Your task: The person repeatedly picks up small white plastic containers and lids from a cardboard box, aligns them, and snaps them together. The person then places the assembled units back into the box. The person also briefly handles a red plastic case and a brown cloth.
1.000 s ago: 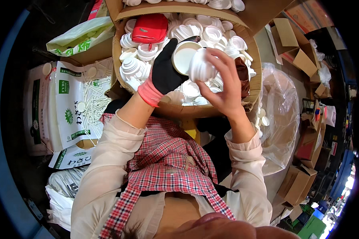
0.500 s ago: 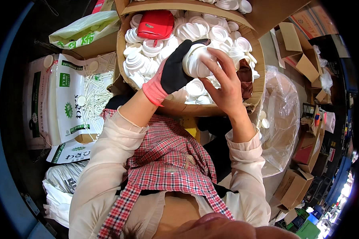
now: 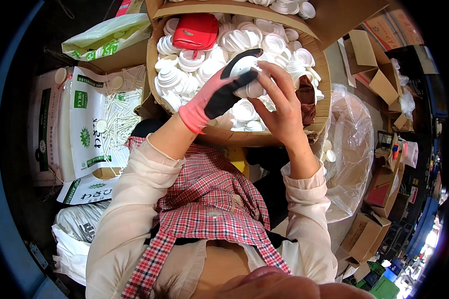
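We see the left hand [image 3: 222, 92], in a black glove with a pink cuff, and the bare right hand [image 3: 279, 107] closed together on a white plastic lid [image 3: 245, 67] held over a cardboard box [image 3: 264, 137] full of like white lids [image 3: 184, 74]. Compared with the frame one second earlier, the lid has turned: then its open, hollow face looked up at us between the hands; now we see its flat disc, partly covered by the gloved thumb. Both hands sit slightly higher and further right in the view than before, and the box has shifted with them, so the head has probably moved as well.

The left forearm rises from lower left, wrist straight, gloved fingers wrapped over the lid's upper edge. The right forearm rises nearly vertically, its fingers [image 3: 279, 79] spread and curled against the lid's right side; further stacked lids appear beneath the grip, though we cannot tell whether the right hand also holds these. A red pouch [image 3: 195, 31] lies on the lids at the box's far side. To the left, printed white sacks [image 3: 85, 124] hold thin white sticks [image 3: 122, 107]; a clear plastic bag [image 3: 351, 149] stands to the right.
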`<state>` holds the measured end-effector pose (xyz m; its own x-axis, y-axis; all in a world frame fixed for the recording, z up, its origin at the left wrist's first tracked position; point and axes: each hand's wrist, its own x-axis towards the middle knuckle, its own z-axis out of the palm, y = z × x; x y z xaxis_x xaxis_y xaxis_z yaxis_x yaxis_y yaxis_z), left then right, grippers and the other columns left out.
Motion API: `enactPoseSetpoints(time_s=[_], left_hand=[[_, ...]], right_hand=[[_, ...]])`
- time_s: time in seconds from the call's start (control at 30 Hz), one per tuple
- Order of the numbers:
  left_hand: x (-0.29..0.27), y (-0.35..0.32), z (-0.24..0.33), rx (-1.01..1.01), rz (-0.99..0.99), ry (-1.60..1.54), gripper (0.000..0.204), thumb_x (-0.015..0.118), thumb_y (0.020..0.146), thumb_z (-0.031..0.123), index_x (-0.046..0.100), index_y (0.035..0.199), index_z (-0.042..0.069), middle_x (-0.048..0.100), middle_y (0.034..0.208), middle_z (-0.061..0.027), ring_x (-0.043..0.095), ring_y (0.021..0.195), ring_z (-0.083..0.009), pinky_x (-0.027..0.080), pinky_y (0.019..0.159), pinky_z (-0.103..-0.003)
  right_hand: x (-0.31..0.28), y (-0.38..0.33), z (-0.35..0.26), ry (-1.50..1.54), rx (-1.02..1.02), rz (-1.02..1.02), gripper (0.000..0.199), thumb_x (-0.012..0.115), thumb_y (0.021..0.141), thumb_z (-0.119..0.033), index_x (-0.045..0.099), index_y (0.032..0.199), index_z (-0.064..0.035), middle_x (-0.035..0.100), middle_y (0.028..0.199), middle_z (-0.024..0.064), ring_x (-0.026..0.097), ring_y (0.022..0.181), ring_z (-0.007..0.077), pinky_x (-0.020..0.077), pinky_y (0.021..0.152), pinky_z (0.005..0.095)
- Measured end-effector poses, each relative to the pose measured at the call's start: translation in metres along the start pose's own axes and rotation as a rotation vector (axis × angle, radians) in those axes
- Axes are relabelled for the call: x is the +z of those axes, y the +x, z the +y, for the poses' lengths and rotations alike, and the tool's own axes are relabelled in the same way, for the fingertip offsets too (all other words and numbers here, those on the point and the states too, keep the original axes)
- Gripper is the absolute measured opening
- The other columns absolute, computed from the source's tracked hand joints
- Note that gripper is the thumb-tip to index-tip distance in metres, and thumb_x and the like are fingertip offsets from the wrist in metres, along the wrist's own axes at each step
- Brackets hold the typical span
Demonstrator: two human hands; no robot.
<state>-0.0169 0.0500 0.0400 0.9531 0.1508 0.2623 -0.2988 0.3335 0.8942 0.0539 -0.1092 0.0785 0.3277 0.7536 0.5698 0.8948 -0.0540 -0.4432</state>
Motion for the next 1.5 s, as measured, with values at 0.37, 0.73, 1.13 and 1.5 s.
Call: enactPoseSetpoints(time_s=[0.37, 0.73, 1.13, 1.5], left_hand=[[0.011, 0.000, -0.017, 0.070, -0.137, 0.223, 0.069, 0.069, 0.076, 0.010, 0.042, 0.139, 0.003, 0.036, 0.149, -0.0125, 0.032, 0.138, -0.0248, 0.025, 0.112, -0.033], [0.009, -0.001, -0.025, -0.121, -0.016, 0.040, 0.060, 0.065, 0.085, 0.011, 0.041, 0.139, 0.000, 0.052, 0.132, -0.0089, 0.051, 0.117, -0.0171, 0.040, 0.100, -0.030], [-0.084, 0.017, -0.004, 0.193, 0.271, 0.401, 0.036, 0.042, 0.096, 0.005, 0.047, 0.131, -0.002, 0.047, 0.133, -0.0138, 0.057, 0.115, -0.0252, 0.053, 0.095, -0.036], [-0.108, 0.013, 0.037, 0.418, 0.779, -0.013, 0.025, 0.062, 0.089, 0.012, 0.059, 0.109, -0.004, 0.065, 0.102, -0.0114, 0.064, 0.094, -0.0181, 0.054, 0.083, -0.029]], right_hand=[[0.034, 0.003, 0.022, 0.670, 0.807, 0.509, 0.066, 0.038, 0.099, -0.053, 0.060, 0.078, 0.0051, 0.050, 0.062, 0.0005, 0.043, 0.063, 0.0094, 0.0355, 0.059, 0.0278], [0.033, -0.001, 0.034, 0.986, 0.892, 0.329, 0.052, 0.045, 0.099, -0.047, 0.063, 0.102, 0.0027, 0.060, 0.087, 0.0037, 0.051, 0.079, 0.0104, 0.0405, 0.072, 0.0244], [-0.149, -0.342, 0.185, -0.618, 1.318, 0.270, 0.060, 0.083, 0.066, -0.032, 0.062, 0.113, -0.0016, 0.066, 0.100, 0.0193, 0.064, 0.094, 0.0274, 0.0482, 0.083, 0.0370], [-0.046, -0.100, 0.085, -0.038, 0.616, -0.067, 0.033, 0.068, 0.084, -0.013, 0.061, 0.115, -0.0037, 0.064, 0.107, 0.0135, 0.063, 0.098, 0.0260, 0.0500, 0.083, 0.0343]])
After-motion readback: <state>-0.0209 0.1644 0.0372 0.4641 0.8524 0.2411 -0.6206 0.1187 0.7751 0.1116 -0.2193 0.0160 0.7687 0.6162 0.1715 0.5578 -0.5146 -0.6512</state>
